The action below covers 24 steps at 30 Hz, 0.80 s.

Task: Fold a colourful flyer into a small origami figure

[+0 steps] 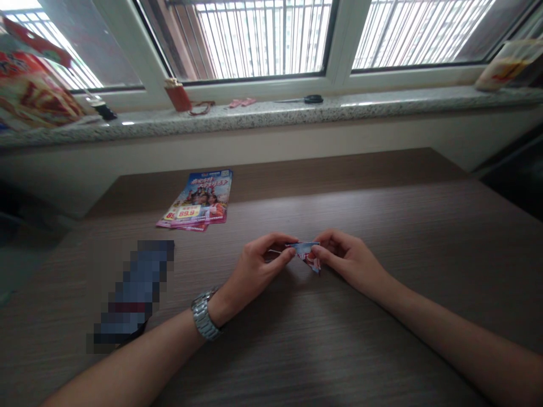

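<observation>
A small piece of printed paper (pixel 306 250), folded to a triangle with a point facing down, is held just above the table between both hands. My left hand (pixel 262 260), with a metal watch (pixel 205 314) on its wrist, pinches the paper's left corner between thumb and fingers. On the other side, my right hand (pixel 345 254) grips its right edge the same way. Blue, white and red print shows on the paper. The fingertips behind it are partly hidden.
A stack of printed flyers (pixel 203 198) lies on the brown table (pixel 407 226), back left. Left of my forearm is a blurred-out dark flat object (pixel 136 294). On the stone windowsill (pixel 254 116) rest scissors (pixel 311 99), a red container (pixel 178 96) and a large printed bag (pixel 36 93).
</observation>
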Available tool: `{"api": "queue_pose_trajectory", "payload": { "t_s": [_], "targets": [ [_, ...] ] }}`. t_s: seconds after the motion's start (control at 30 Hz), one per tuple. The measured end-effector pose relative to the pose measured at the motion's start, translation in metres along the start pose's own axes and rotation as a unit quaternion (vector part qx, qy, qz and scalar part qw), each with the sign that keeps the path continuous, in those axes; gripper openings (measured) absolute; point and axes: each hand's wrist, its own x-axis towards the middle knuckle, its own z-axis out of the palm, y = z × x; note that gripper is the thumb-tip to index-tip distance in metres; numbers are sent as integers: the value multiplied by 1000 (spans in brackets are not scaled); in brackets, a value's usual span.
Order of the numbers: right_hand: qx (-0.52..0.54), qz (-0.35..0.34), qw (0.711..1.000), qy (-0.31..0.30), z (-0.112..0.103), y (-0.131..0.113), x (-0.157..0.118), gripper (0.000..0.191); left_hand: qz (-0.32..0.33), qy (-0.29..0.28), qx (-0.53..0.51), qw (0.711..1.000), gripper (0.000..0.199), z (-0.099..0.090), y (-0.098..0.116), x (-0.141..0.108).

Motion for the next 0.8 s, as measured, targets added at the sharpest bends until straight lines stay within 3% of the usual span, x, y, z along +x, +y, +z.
{"api": "queue_pose_trajectory", "payload": {
  "t_s": [0.5,0.8],
  "targets": [
    [-15,9,999,-30,1,-1,-2,25,-7,3,-18,1000,18,0,0,1],
    [-33,-6,999,-19,1,-1,-3,22,-7,4,-18,1000,21,0,1,0]
  ]
}}
